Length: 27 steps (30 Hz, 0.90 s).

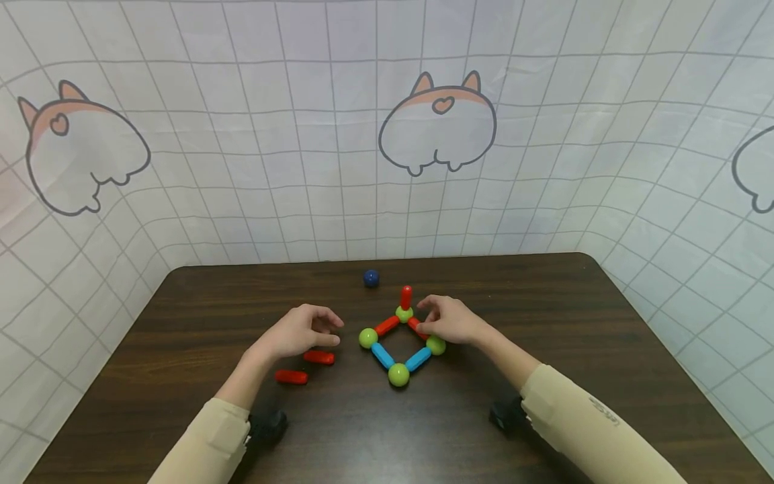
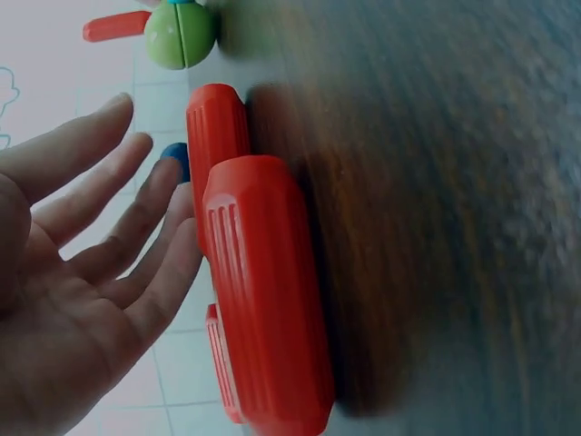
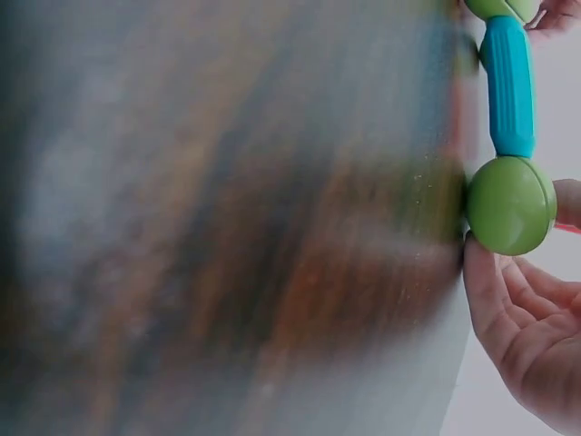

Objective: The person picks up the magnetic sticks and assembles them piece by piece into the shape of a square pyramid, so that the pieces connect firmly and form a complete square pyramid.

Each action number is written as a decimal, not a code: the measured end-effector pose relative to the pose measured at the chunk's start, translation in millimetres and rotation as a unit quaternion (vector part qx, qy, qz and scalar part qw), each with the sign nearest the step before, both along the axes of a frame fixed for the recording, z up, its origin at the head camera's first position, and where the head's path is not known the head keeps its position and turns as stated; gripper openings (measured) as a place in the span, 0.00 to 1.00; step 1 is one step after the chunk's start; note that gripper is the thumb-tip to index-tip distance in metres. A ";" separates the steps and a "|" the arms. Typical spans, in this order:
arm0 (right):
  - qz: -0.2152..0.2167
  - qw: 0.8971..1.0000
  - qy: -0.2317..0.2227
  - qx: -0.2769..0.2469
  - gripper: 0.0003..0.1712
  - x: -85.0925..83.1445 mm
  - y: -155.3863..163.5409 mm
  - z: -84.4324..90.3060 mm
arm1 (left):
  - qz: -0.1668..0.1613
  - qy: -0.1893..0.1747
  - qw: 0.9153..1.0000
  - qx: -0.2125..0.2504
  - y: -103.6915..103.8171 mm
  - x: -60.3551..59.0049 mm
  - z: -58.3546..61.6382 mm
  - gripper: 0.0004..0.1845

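On the dark table lies a diamond of green balls joined by two blue sticks and two red sticks. A short red stick stands upright on the far ball. My right hand curls round the diamond's right red stick, its thumb beside the right green ball. My left hand hovers with relaxed fingers, holding nothing, just over two loose red sticks.
A dark blue ball sits alone near the table's far edge. A gridded white cloth with cartoon animals hangs around the table on three sides.
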State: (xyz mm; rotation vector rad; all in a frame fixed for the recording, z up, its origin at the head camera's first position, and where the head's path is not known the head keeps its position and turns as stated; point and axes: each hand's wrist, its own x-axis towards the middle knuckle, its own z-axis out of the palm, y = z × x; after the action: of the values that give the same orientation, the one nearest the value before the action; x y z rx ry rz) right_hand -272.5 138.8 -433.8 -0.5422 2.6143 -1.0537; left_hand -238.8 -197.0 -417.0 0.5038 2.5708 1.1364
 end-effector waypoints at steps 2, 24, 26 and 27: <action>-0.001 1.000 0.002 0.004 0.27 1.4 1.2 0.5 | -0.010 0.001 1.000 -0.012 -1.0 0.8 0.4 0.15; -0.050 0.993 -0.076 -0.069 0.39 14.2 6.6 1.6 | -0.082 -0.016 0.993 -0.079 -8.6 8.2 4.7 0.15; -0.050 0.993 -0.080 -0.074 0.41 14.5 6.6 1.9 | -0.084 -0.016 0.993 -0.081 -8.8 8.7 4.8 0.14; -0.051 0.992 -0.082 -0.077 0.42 14.4 6.7 1.8 | -0.084 -0.016 0.993 -0.080 -8.8 8.9 4.7 0.13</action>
State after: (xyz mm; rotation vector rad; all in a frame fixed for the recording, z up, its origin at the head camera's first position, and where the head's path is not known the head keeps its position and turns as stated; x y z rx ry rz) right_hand -258.0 145.6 -432.0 -0.3412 2.4526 -1.2815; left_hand -229.9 -205.8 -412.3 0.6431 2.5103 0.8659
